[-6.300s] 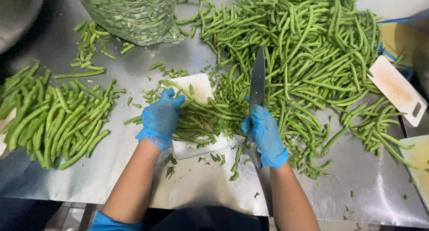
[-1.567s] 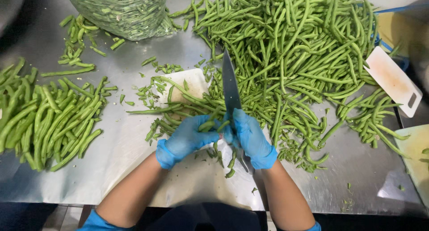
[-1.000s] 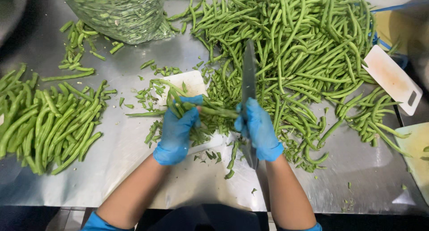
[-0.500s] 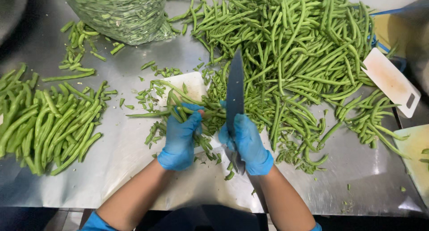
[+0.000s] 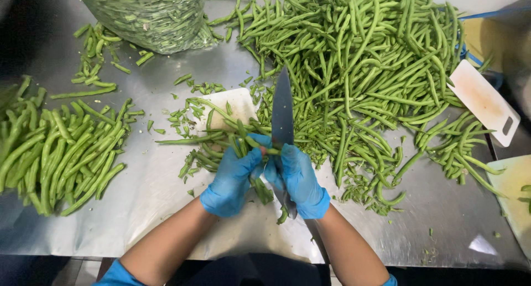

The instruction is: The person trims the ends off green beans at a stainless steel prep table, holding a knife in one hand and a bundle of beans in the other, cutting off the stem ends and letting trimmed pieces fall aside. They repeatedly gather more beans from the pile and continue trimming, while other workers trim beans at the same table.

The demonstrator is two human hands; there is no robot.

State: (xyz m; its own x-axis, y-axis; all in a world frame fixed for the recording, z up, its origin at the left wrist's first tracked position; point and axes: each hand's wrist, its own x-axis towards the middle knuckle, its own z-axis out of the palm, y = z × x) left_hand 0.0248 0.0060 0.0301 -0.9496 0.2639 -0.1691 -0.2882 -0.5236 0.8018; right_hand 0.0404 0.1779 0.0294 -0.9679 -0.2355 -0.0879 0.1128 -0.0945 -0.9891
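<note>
A: What do you see at the far left?

B: A pile of trimmed green beans (image 5: 61,153) lies on the steel table (image 5: 138,208); the frame edge cuts off its left part. Above it stands a clear plastic bag (image 5: 149,15) full of beans, and its top is also cut off.

A: And in the middle?

B: The left hand (image 5: 232,181), in a blue glove, is closed around a small bundle of beans (image 5: 221,139) over a white cutting board (image 5: 232,106). Beans cover most of the board. The right hand (image 5: 298,181), also gloved, grips a knife (image 5: 282,114) with the blade pointing away from the person. The handle is hidden inside the fist. The two hands are touching.

A: What is at the right?

B: A big heap of untrimmed beans (image 5: 359,59), then a second white board (image 5: 484,102) lying tilted. Behind it is a yellowish object with a blue edge (image 5: 487,37); I cannot make out what it is. At the lower right edge, a pale board (image 5: 514,192) is only partly visible.
</note>
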